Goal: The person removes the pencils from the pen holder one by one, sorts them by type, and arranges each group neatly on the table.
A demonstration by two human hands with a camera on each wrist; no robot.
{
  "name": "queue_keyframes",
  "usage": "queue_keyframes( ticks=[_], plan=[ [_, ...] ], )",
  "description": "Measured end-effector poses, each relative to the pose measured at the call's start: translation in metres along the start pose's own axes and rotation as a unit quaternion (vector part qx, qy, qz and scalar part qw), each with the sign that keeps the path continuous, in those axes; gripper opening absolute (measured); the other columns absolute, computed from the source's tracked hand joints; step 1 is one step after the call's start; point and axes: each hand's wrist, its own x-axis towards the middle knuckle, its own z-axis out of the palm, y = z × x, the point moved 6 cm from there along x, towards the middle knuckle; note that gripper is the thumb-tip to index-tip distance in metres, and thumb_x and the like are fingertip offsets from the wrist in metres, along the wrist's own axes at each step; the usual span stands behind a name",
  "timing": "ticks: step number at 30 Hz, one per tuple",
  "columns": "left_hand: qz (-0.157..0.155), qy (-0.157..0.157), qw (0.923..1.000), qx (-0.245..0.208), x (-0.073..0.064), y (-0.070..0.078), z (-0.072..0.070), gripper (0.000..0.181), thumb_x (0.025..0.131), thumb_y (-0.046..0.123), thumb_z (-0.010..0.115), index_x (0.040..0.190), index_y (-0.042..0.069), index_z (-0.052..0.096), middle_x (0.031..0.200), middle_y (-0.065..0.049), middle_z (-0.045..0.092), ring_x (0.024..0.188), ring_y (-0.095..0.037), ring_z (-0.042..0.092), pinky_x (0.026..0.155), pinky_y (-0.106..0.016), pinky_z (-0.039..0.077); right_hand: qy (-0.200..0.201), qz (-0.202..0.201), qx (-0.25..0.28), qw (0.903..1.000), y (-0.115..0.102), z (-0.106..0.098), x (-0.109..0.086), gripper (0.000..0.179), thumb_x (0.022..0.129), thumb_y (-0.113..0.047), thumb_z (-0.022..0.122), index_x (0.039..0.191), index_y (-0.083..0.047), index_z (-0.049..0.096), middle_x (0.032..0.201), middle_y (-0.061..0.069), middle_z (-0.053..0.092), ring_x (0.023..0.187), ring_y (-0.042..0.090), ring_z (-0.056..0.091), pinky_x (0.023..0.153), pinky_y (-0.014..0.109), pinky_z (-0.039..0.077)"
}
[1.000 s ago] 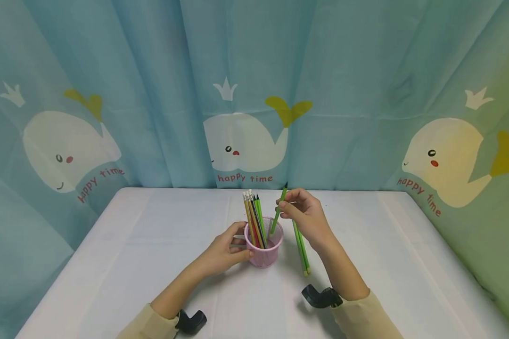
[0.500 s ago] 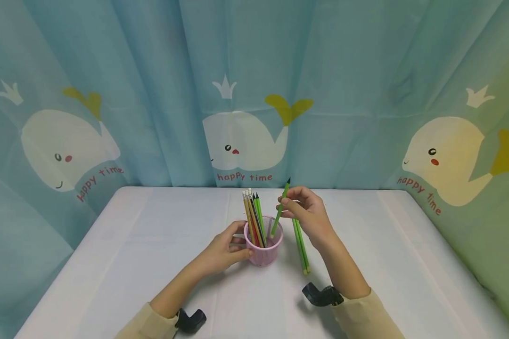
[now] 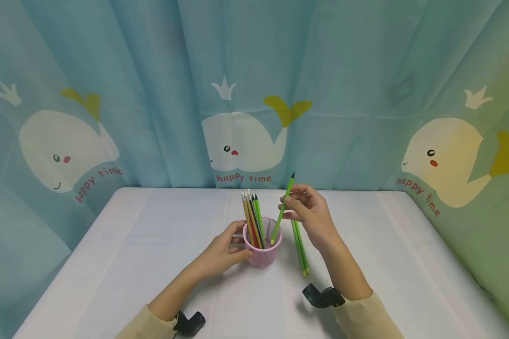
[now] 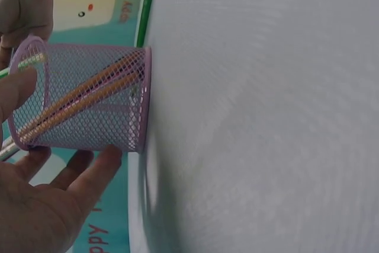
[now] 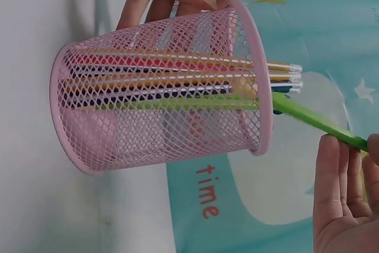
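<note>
My left hand (image 3: 221, 250) holds a pink mesh pencil cup (image 3: 261, 258) from its left side, thumb at the front near the rim. Several pencils (image 3: 249, 214) stand in the cup, leaning left; some show white erasers at the top, others dark tips. Between thumb and fingers, my right hand (image 3: 315, 214) pinches a green pencil (image 3: 283, 209) above the cup's right side. Its dark point faces up, and its eraser end sits just inside the cup's mouth. In the right wrist view this green pencil (image 5: 320, 121) slants into the rim, partly behind the mesh.
Two green pencils (image 3: 300, 249) lie side by side on the white table (image 3: 174, 212), right of the cup and partly under the right hand. A blue curtain (image 3: 343, 141) with printed whales hangs behind the table's far edge. Black camera mounts (image 3: 322, 296) sit on both wrists.
My right hand has drifted slightly up and to the right with the green pencil, whose eraser end has risen a little in the cup. The left hand keeps its hold on the cup.
</note>
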Motion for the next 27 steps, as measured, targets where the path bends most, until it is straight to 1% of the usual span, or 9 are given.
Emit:
queue_keyframes(
  ticks=[3,5,9,14,21,27],
  plan=[
    [0.002,-0.003,1.0000,-0.007,0.000,0.000,0.001,0.068,0.090,0.013,0.074,0.147,0.011,0.036,0.143,-0.019,0.048,0.126,-0.037,0.056,0.100,-0.034,0.055,0.008,0.006,0.006,0.9999,-0.002,-0.003,0.000,0.037,0.099,-0.011,0.063,0.131,-0.001,0.048,0.101,0.005,0.065,0.094,0.018,0.070,0.080,0.037,0.063],
    [0.000,-0.004,0.9999,-0.011,0.000,0.001,0.002,0.068,0.090,0.013,0.074,0.147,0.011,0.036,0.144,-0.019,0.048,0.126,-0.037,0.056,0.100,-0.033,0.055,0.012,0.009,0.006,0.9999,-0.004,-0.005,0.000,0.037,0.098,-0.011,0.063,0.131,-0.003,0.049,0.100,0.004,0.064,0.094,0.018,0.070,0.080,0.038,0.063],
    [-0.005,0.000,0.9999,-0.012,0.000,0.000,0.003,0.067,0.090,0.012,0.074,0.146,0.010,0.038,0.143,-0.020,0.048,0.126,-0.037,0.056,0.099,-0.033,0.055,0.020,0.005,0.003,0.9998,-0.006,-0.011,0.000,0.029,0.098,-0.009,0.062,0.126,-0.006,0.054,0.099,0.005,0.063,0.093,0.019,0.070,0.080,0.039,0.063],
    [-0.007,-0.002,0.9999,-0.014,0.000,-0.001,0.002,0.067,0.090,0.012,0.074,0.146,0.011,0.038,0.143,-0.019,0.048,0.126,-0.037,0.056,0.097,-0.030,0.056,0.035,0.004,0.021,0.9991,-0.007,-0.020,0.001,0.022,0.097,-0.005,0.061,0.118,-0.010,0.056,0.100,0.006,0.063,0.091,0.019,0.069,0.080,0.040,0.063],
    [0.002,-0.003,0.9999,-0.011,0.000,0.002,0.001,0.067,0.090,0.012,0.074,0.146,0.010,0.038,0.143,-0.020,0.048,0.126,-0.038,0.056,0.097,-0.030,0.056,0.054,0.003,0.026,0.9982,-0.011,-0.032,0.003,0.022,0.097,-0.006,0.062,0.117,-0.012,0.057,0.100,0.005,0.063,0.090,0.019,0.069,0.080,0.039,0.064],
    [-0.003,-0.003,0.9999,-0.010,-0.001,0.000,0.001,0.066,0.090,0.013,0.074,0.146,0.011,0.038,0.143,-0.019,0.048,0.126,-0.038,0.056,0.097,-0.030,0.056,0.063,0.004,0.006,0.9980,-0.006,-0.041,0.004,0.019,0.097,-0.008,0.063,0.115,-0.012,0.057,0.098,0.003,0.063,0.086,0.015,0.068,0.076,0.035,0.064]
  ],
)
